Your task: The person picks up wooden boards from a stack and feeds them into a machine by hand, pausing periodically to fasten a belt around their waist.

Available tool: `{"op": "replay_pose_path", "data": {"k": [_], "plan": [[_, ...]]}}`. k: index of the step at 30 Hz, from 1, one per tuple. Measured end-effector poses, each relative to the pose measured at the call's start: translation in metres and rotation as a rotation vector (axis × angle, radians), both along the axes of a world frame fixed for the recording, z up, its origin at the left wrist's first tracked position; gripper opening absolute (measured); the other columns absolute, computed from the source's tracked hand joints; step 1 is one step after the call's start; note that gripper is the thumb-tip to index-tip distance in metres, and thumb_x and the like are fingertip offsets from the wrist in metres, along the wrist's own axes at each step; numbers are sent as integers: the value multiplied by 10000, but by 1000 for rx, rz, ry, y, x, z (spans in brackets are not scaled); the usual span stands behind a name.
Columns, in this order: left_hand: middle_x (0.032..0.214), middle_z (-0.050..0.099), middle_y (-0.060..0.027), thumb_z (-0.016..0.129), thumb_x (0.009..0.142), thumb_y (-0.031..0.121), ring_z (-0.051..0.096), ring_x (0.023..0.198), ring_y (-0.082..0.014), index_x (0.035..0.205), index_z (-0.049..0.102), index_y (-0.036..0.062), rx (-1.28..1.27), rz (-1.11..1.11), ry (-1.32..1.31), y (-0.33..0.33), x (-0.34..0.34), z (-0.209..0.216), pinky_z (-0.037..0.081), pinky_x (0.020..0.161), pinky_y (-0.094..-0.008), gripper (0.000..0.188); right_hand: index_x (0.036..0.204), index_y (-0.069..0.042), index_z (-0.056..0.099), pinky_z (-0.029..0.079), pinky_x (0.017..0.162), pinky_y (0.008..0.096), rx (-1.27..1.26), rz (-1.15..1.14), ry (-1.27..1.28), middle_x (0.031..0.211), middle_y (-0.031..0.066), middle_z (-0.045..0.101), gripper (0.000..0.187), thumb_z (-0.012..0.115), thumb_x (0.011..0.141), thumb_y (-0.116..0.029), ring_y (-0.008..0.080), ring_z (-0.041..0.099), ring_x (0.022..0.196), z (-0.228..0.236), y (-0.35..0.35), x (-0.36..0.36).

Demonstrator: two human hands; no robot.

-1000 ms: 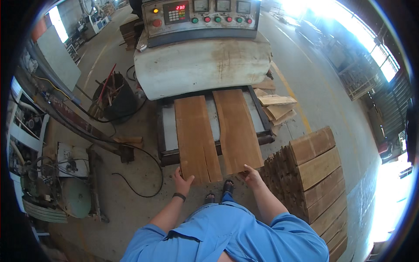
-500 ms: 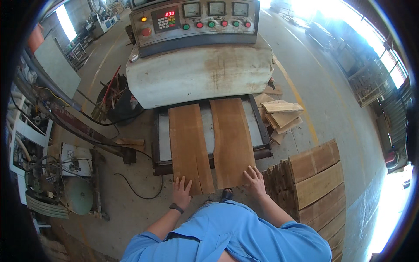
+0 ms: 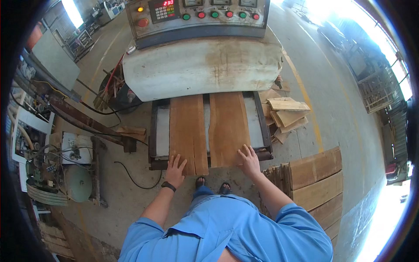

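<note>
Two brown wooden boards lie side by side on a machine's light feed bed (image 3: 256, 126), a narrow gap between them. The far ends of the left board (image 3: 185, 126) and the right board (image 3: 228, 126) are hidden under a stained white hood (image 3: 200, 67). My left hand (image 3: 175, 171) rests on the near left corner of the left board with its fingers spread. At the near right edge of the right board, my right hand (image 3: 249, 161) lies with fingers stretched out and apart. Both boards' near ends overhang the bed's front roller (image 3: 264, 155).
A control panel (image 3: 196, 19) with buttons and gauges tops the machine. Stacked boards (image 3: 316, 168) stand at my right, with loose wood pieces (image 3: 290, 114) beyond. On the left are a bin (image 3: 126, 98) of wood strips, a black floor cable (image 3: 137, 183) and machinery with a green disc (image 3: 79, 183).
Both boards have slid forward, farther under the white hood. My hands have moved forward with them, and my arms reach out more.
</note>
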State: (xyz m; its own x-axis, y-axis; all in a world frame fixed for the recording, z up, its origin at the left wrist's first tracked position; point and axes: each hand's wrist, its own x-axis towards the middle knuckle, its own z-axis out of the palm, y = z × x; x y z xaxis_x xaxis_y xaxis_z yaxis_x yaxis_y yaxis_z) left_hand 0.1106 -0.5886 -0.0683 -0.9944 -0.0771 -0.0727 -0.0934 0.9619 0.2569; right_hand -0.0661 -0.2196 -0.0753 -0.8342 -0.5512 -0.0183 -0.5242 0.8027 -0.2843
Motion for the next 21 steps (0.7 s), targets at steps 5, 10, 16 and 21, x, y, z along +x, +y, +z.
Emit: {"op": "replay_pose_path", "data": {"k": [5,10,16,21], "plan": [[1629,303,-173,863,662,101,284,1496,-456,1473,537,187,-6,-72,-12,-21,-32,-4,332,1222,-537,879,1428,-177,567,331,1222,458,12,-3,-22,1586,175,400,829,902,674,-255,394,347,1477,0,-23,-46],[1584,358,-207,885,620,102,300,1484,-453,1423,591,142,90,-97,4,-42,-89,2,342,1225,-496,856,1390,-134,581,359,1196,479,-81,8,56,1571,162,417,729,864,724,-219,401,369,1456,-9,-42,-108],[1608,339,-166,883,702,117,323,1482,-404,1466,555,162,-4,-44,-120,-60,-147,15,373,1218,-443,833,1405,-162,570,362,1200,463,-16,-3,-28,1574,151,414,770,883,702,-191,401,335,1489,-5,-65,-142],[1615,335,-141,880,724,133,332,1479,-388,1482,538,177,2,-69,-118,-62,-176,17,380,1216,-438,833,1440,-200,538,338,1214,494,10,-79,-19,1611,106,382,741,845,766,-191,374,320,1509,-5,-69,-153]]}}
